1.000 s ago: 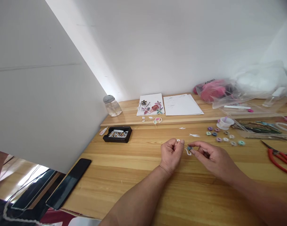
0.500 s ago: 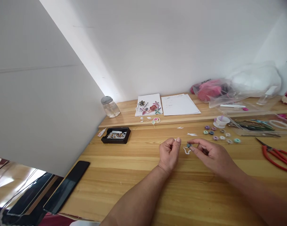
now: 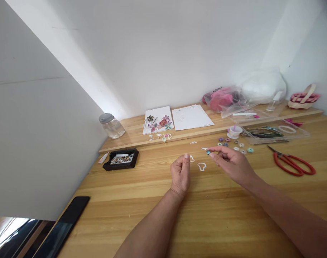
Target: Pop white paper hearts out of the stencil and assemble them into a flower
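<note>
Two hands were over the counter [image 3: 233,215]: the left hand [image 3: 181,173] and the right hand [image 3: 231,163], whose grip pinched one small blue coil [image 3: 207,152]. Two white paper curls [image 3: 201,166] lay between them. About eight small coloured coils [image 3: 237,147] sat in a cluster. There was one pair of red scissors [image 3: 292,163], one black tray [image 3: 120,159], one jar [image 3: 111,125], one phone [image 3: 61,225], one pink basket [image 3: 304,96], one decorated card [image 3: 159,124] and one stack of white sheets [image 3: 191,117].
</note>
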